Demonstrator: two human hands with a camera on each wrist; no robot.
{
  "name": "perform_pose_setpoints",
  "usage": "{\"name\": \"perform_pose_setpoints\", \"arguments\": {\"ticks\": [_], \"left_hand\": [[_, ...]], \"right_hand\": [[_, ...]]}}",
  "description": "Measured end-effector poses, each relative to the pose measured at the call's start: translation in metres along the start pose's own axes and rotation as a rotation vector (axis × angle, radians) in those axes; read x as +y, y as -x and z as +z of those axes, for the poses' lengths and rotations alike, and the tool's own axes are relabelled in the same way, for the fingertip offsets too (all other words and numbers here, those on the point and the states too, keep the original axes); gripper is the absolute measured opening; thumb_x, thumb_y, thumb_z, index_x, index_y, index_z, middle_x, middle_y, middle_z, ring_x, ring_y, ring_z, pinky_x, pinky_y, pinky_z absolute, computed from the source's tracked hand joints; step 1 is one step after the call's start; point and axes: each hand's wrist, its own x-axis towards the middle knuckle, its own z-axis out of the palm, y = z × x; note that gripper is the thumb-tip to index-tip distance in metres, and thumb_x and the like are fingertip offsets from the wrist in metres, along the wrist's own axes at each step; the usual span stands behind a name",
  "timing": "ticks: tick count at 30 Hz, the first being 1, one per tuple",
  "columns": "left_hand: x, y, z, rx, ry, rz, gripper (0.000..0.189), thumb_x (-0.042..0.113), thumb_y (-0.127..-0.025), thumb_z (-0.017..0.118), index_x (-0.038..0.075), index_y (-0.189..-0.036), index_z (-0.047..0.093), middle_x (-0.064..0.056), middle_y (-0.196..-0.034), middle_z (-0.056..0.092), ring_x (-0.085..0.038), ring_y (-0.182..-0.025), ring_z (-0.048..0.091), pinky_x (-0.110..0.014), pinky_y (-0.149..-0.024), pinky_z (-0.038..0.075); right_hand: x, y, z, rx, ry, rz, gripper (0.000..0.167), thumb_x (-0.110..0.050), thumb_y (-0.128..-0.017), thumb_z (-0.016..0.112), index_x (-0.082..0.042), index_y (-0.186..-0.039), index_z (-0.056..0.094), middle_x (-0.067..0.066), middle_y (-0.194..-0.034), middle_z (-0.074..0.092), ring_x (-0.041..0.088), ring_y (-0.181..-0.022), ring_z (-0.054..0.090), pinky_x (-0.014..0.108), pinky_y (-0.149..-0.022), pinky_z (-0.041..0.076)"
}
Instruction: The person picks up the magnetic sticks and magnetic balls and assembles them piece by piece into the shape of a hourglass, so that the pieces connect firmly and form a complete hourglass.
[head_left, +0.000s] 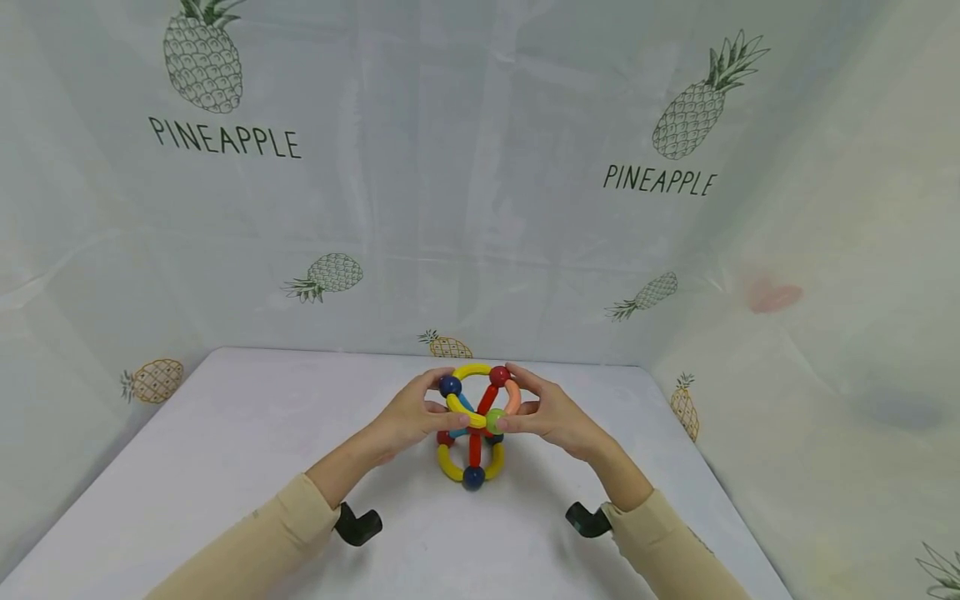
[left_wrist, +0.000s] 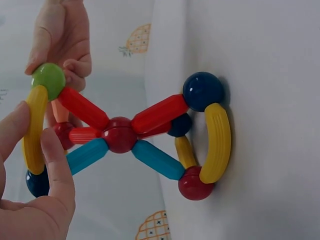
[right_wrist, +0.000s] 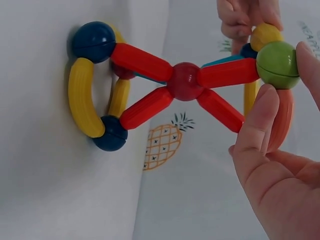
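A magnetic ball-and-stick structure [head_left: 475,451] stands upright on the table, narrow at a central red ball [left_wrist: 120,135] and wider at both ends. Red sticks [right_wrist: 142,61] and blue sticks [left_wrist: 159,160] fan out from that ball to a lower and an upper ring. Yellow curved sticks [left_wrist: 218,145] and dark blue balls [right_wrist: 93,42] form part of the lower ring at the tabletop. At the upper ring, my left hand [head_left: 405,418] pinches a yellow curved stick [left_wrist: 34,135]. Opposite it, my right hand [head_left: 551,419] grips the green ball [right_wrist: 278,65] beside an orange curved stick [right_wrist: 283,120].
The white table [head_left: 247,433] extends around the structure. A pineapple-print cloth [head_left: 480,208] hangs behind it and along the sides. Black wrist mounts [head_left: 358,527] stick out below both sleeves [head_left: 258,542].
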Motion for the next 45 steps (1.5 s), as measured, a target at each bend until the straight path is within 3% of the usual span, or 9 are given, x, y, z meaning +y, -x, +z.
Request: {"name": "perform_pose_setpoints", "arguments": {"ticks": [6,10,24,31,41,45], "left_hand": [[0.004,0.001,-0.001,0.023,-0.068,0.014,0.093,0.033,-0.086,0.091,0.021,-0.163,0.041,-0.016,-0.155,0.044,-0.016,-0.096,0.070,-0.040,-0.094,0.061],[0.004,0.000,-0.001,0.034,-0.091,0.014,0.093,0.035,-0.085,0.092,0.020,-0.163,0.043,-0.017,-0.154,0.044,-0.016,-0.098,0.069,-0.037,-0.092,0.062],[0.000,-0.005,-0.006,0.025,-0.109,0.017,0.091,0.041,-0.086,0.090,0.021,-0.162,0.043,-0.011,-0.137,0.057,-0.017,-0.095,0.070,-0.044,-0.095,0.061],[-0.003,-0.007,-0.008,0.005,-0.104,0.042,0.086,0.041,-0.089,0.088,0.024,-0.161,0.045,-0.009,-0.137,0.060,-0.018,-0.095,0.071,-0.042,-0.090,0.061],[0.000,-0.005,-0.010,0.013,-0.131,0.022,0.088,0.042,-0.088,0.088,0.021,-0.161,0.045,-0.008,-0.135,0.061,-0.019,-0.094,0.071,-0.048,-0.095,0.060],[0.000,-0.006,-0.009,-0.001,-0.116,0.040,0.087,0.041,-0.088,0.088,0.022,-0.162,0.045,-0.009,-0.134,0.061,-0.026,-0.098,0.073,-0.044,-0.092,0.061]], "right_hand": [[0.003,-0.002,-0.003,-0.017,-0.004,-0.028,0.101,-0.024,-0.091,0.088,-0.023,-0.170,0.025,0.009,-0.170,0.034,0.028,-0.097,0.073,0.044,-0.104,0.058],[0.004,-0.004,-0.004,-0.019,0.003,-0.030,0.100,-0.023,-0.091,0.087,-0.023,-0.170,0.026,0.008,-0.168,0.036,0.027,-0.097,0.073,0.043,-0.104,0.058],[0.000,-0.011,-0.007,-0.033,0.040,-0.008,0.099,-0.028,-0.090,0.088,-0.023,-0.169,0.028,0.007,-0.165,0.042,0.026,-0.099,0.074,0.053,-0.109,0.054],[-0.003,-0.015,-0.008,-0.034,0.046,0.007,0.099,-0.030,-0.089,0.089,-0.022,-0.169,0.030,0.005,-0.167,0.041,0.024,-0.111,0.073,0.060,-0.111,0.050],[0.000,-0.014,-0.007,-0.061,0.020,-0.003,0.100,-0.031,-0.091,0.087,-0.022,-0.170,0.027,0.004,-0.170,0.037,0.024,-0.111,0.073,0.064,-0.115,0.044],[0.001,-0.014,-0.008,-0.050,0.031,-0.005,0.099,-0.032,-0.091,0.087,-0.023,-0.170,0.027,0.004,-0.169,0.038,0.025,-0.109,0.073,0.061,-0.114,0.046]]}}
